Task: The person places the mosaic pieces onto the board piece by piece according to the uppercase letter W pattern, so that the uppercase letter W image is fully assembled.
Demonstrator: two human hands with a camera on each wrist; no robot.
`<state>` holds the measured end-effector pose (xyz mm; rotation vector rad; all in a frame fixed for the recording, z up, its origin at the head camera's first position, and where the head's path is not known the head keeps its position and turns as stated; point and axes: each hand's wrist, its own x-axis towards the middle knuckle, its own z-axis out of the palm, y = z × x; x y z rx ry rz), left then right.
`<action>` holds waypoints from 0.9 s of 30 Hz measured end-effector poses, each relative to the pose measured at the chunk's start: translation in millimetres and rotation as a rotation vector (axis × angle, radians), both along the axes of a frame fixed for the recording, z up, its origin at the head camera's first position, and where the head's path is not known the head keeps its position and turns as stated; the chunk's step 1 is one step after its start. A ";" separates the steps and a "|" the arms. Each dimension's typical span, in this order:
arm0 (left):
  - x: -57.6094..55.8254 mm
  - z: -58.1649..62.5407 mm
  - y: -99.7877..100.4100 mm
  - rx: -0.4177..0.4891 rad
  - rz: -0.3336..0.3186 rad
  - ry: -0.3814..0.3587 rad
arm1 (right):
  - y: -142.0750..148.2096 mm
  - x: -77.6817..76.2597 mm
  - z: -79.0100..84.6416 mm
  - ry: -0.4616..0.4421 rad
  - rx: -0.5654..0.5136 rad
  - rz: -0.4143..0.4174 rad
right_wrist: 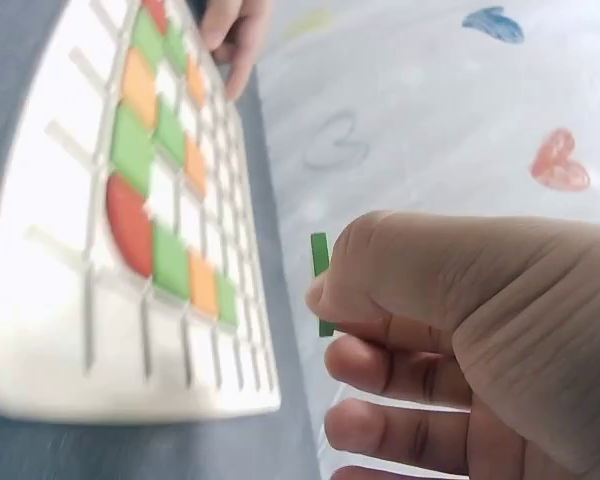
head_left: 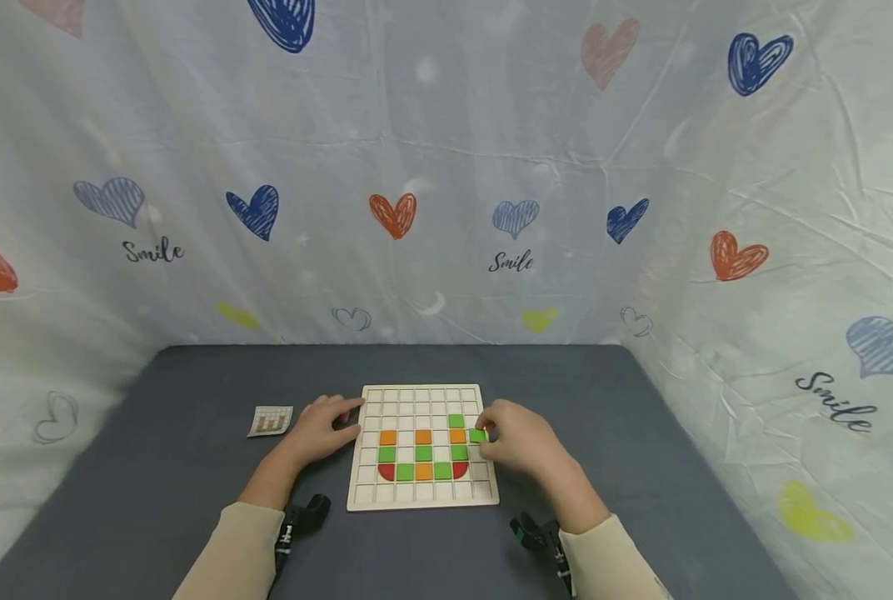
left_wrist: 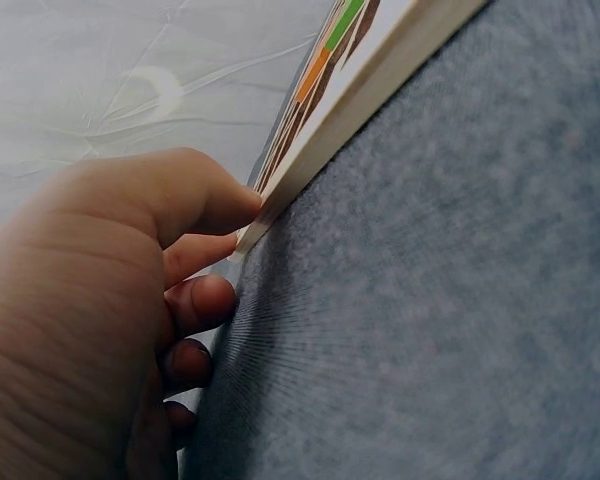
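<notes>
A pale square grid board (head_left: 416, 398) lies on the dark table, with green, orange and red tiles set in some of its cells. Two red tiles (head_left: 386, 472) have a rounded corner; the green and orange ones look square. My right hand (head_left: 525, 437) pinches a green tile (right_wrist: 320, 255) between thumb and fingers, above the board's right edge. In the right wrist view this tile is seen edge-on, apart from the board. At the board's left side, my left hand (head_left: 319, 429) touches the frame with its thumb and index finger; its other fingers hang loosely curled.
A small card (head_left: 270, 421) printed with a grid pattern lies on the table left of my left hand. The grey-blue table (head_left: 326, 367) ends at a pale curtain (head_left: 446, 292) printed with hearts. Each wrist wears a black camera mount (head_left: 307, 514).
</notes>
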<state>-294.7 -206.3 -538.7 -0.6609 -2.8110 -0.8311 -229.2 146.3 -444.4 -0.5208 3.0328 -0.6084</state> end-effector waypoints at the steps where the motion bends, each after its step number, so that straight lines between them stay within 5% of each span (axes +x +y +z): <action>1: 0.2 0.2 0.2 0.001 -0.001 0.001 | -4.0 -1.9 2.4 -0.001 -0.001 0.011; 14: 1.6 2.0 3.1 0.021 -0.011 0.012 | -58.9 -22.2 20.1 -0.036 -0.030 0.115; 27: 2.1 2.4 -1.6 0.016 -0.020 0.011 | -117.8 -50.6 -7.2 -0.071 0.082 0.155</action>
